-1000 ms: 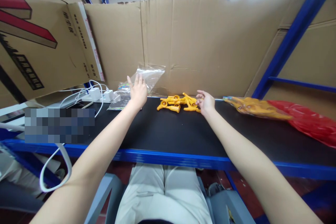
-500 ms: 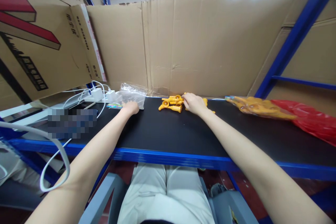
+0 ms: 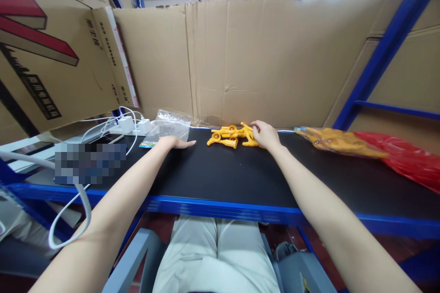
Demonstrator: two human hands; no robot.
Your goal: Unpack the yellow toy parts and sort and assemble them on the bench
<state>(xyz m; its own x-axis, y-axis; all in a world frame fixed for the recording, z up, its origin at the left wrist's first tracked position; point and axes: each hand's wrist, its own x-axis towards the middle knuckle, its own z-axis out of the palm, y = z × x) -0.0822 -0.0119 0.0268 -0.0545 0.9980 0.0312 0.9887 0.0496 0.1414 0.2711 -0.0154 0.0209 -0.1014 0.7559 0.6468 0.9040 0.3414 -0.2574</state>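
Note:
A small heap of yellow plastic parts (image 3: 228,135) lies at the back of the black shelf top (image 3: 223,171). My right hand (image 3: 264,134) rests on the heap's right side with fingers curled over some pieces. My left hand (image 3: 176,142) lies flat on the black surface, fingers stretched toward the right, at the near edge of a clear plastic bag (image 3: 169,124) that lies flat against the cardboard back wall (image 3: 247,59).
A white power strip with cables (image 3: 132,124) sits left of the bag. A clear bag of yellow parts (image 3: 335,140) and a red bag (image 3: 405,158) lie at the right. Cardboard boxes (image 3: 48,55) lean at left. Blue rack posts (image 3: 385,43) frame the shelf.
The clear bag, held up a second ago, now lies flat. My left hand came down and stretched out on the surface. My right hand shifted left onto the heap, then back to its right side.

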